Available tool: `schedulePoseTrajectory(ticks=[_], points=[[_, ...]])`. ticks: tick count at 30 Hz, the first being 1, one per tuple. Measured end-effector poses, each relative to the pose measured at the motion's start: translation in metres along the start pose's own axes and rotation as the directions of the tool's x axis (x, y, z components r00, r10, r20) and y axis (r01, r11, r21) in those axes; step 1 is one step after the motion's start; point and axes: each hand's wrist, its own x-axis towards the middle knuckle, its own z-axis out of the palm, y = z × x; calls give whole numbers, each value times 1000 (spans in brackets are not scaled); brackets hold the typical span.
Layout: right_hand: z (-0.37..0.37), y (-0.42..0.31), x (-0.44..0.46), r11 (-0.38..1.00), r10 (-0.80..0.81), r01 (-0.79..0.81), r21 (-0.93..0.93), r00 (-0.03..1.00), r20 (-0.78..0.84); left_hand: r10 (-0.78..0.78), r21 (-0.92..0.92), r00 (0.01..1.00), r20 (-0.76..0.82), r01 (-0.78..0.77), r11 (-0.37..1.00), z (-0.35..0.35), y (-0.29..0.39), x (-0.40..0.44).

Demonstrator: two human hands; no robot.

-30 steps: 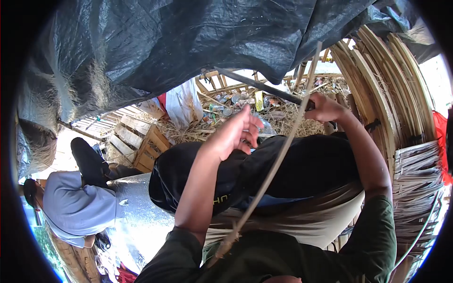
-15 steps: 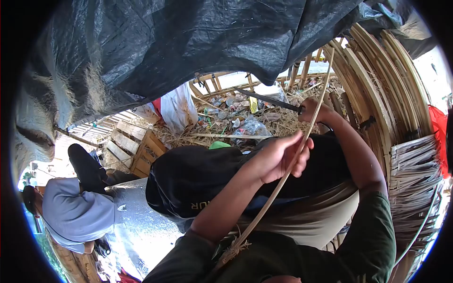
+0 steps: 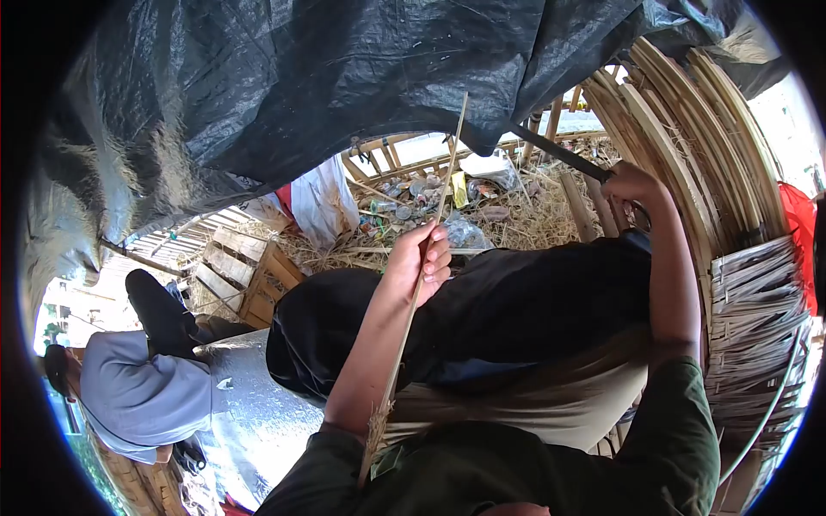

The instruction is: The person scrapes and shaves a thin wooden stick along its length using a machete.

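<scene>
While left hand point(image 3: 417, 267) curls closed around thin pale strip point(image 3: 450, 168) slanting up from dark shirt point(image 3: 482, 460), right hand point(image 3: 635, 191) grips long dark blade point(image 3: 559, 152) by one end, fingers wrapped; blade slants toward black tarp point(image 3: 370, 69), apart from strip.

The tarp point(image 3: 344, 77) is blue-black; the bag point(image 3: 799, 236), bright red.
</scene>
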Motion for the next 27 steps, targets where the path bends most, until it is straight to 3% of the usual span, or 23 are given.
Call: schedulePoseTrajectory(ticks=[6, 8, 12, 16, 19, 22, 25, 27], points=[[4, 4, -14, 936, -116, 98, 338, 993, 32, -23, 71, 1000, -8, 23, 997, -6, 3, 8], [11, -8, -16, 924, -183, 156, 349, 982, 46, -15, 56, 1000, 19, 14, 998, -10, 2, 15], [40, -65, -15, 919, -386, 374, 123, 918, 94, 34, 16, 997, 75, -35, 999, -24, -2, 27], [90, -98, -6, 706, -701, 704, -80, 710, 65, 38, 40, 998, 49, -40, 998, -30, -4, 31], [127, -100, 15, 568, -813, 797, -206, 582, 6, 42, 87, 998, -56, -37, 996, -25, -11, 28], [143, -105, 23, 684, -717, 714, -147, 696, 46, 11, 50, 998, -63, -8, 999, -36, -12, 30], [165, -98, 15, 757, -614, 569, -321, 788, -49, -14, 24, 998, -67, 16, 1000, -37, -20, 28], [178, -85, 16, 671, -721, 647, -362, 683, -117, -22, -5, 995, -92, 22, 1000, -39, -26, 28]])
